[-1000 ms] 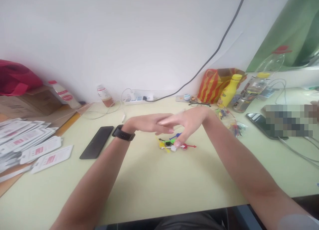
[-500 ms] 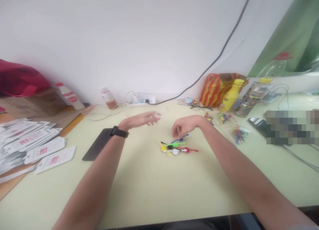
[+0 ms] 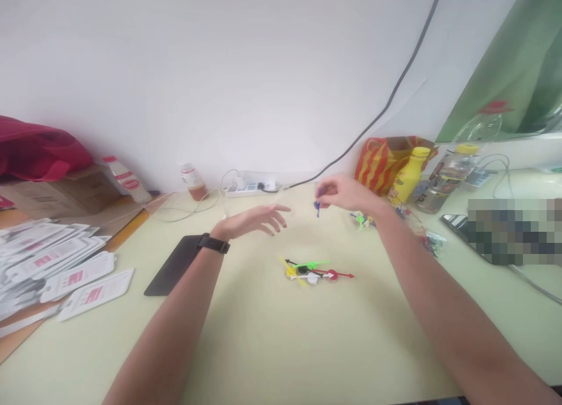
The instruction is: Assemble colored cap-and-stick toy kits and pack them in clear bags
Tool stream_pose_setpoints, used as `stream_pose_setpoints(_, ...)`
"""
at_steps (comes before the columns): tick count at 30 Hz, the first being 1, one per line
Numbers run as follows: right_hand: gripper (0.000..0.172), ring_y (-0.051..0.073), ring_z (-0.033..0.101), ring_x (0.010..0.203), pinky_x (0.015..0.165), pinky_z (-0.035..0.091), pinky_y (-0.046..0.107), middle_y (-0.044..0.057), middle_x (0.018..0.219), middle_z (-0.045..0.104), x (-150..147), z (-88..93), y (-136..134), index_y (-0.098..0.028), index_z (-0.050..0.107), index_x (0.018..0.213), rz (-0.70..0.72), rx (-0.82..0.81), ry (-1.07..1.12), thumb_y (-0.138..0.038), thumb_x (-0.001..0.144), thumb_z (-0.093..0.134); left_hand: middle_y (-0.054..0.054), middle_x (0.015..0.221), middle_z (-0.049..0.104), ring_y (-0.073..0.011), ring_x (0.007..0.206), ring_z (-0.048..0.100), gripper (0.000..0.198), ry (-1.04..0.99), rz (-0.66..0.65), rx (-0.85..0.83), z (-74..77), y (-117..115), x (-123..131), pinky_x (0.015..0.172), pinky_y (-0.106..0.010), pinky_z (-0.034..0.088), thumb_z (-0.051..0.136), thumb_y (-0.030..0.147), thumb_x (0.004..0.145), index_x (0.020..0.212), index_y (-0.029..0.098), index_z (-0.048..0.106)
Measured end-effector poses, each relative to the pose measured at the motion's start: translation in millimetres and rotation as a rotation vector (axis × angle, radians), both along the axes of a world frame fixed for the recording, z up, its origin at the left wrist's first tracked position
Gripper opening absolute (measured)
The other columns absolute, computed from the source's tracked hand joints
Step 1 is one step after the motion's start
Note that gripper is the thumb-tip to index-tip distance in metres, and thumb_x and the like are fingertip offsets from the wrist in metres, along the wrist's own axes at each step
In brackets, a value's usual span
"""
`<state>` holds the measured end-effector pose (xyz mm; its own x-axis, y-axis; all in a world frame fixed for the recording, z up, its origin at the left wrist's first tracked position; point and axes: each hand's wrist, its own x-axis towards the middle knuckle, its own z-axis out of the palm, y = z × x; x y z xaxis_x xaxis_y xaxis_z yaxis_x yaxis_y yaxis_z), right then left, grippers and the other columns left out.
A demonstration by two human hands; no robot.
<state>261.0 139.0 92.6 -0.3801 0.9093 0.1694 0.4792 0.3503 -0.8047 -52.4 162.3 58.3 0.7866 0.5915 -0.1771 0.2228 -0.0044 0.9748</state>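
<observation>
Pinched in my right hand (image 3: pixel 345 193) is a small blue plastic arrow spinner (image 3: pixel 318 207), held above the table. My left hand (image 3: pixel 259 219) hovers to its left with the fingers spread and nothing in them. On the table below both hands lies a loose cluster of similar arrow pieces: a yellow one (image 3: pixel 291 271), a green one (image 3: pixel 314 265), a white one (image 3: pixel 312 279), a red one (image 3: pixel 332 274) and a black one (image 3: pixel 302 269), overlapping one another. Several more small coloured pieces, among them a green one (image 3: pixel 360 219), lie behind my right wrist.
A black tablet-like slab (image 3: pixel 172 268) lies by my left forearm, with white card tags (image 3: pixel 94 294) farther left. Along the wall stand a drink bottle (image 3: pixel 193 182), a power strip (image 3: pixel 248 188), a striped bag (image 3: pixel 369 162) and a yellow bottle (image 3: pixel 408 177). A phone (image 3: pixel 461 232) lies right.
My right hand has lifted the blue arrow spinner out of the cluster, upward and away from me. My left hand stays spread, slightly lower in view. The camera has tilted up slightly.
</observation>
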Motion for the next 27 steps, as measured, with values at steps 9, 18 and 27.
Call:
stream_pose_setpoints(9,0.018,0.020,0.076,0.083,0.080,0.062,0.032,0.007,0.092,0.076,-20,13.8,-13,-0.017,0.070,0.097,-0.028,0.134,0.392,-0.024,0.083,0.078,-0.020,0.132,0.065,-0.0318,0.111,0.063,0.063,-0.194,-0.019,-0.088,-9.9,-5,22,0.101,-0.047,0.046,0.042,0.062,0.103,0.149,0.021,0.055)
stream_pose_setpoints(18,0.010,0.016,0.065,0.075,0.063,0.047,0.026,0.005,0.094,0.073,-13,0.4,-2,-0.018,0.068,0.089,-0.191,0.303,-0.144,-0.028,0.088,0.067,-0.021,0.127,0.065,-0.0302,0.103,0.063,0.064,-0.249,0.068,-0.185,-15.1,-5,24,0.093,-0.044,0.047,0.043,0.061,0.102,0.150,0.019,0.053)
stream_pose_setpoints(27,0.044,0.017,0.066,0.083,0.066,0.045,0.023,0.003,0.101,0.076,-53,-38.1,-6,-0.019,0.076,0.100,0.626,-0.255,-0.611,-0.049,0.070,0.086,-0.020,0.128,0.066,-0.0322,0.110,0.062,0.063,-0.224,0.131,-0.194,-21.3,0,16,0.095,-0.045,0.046,0.045,0.063,0.101,0.146,0.020,0.057)
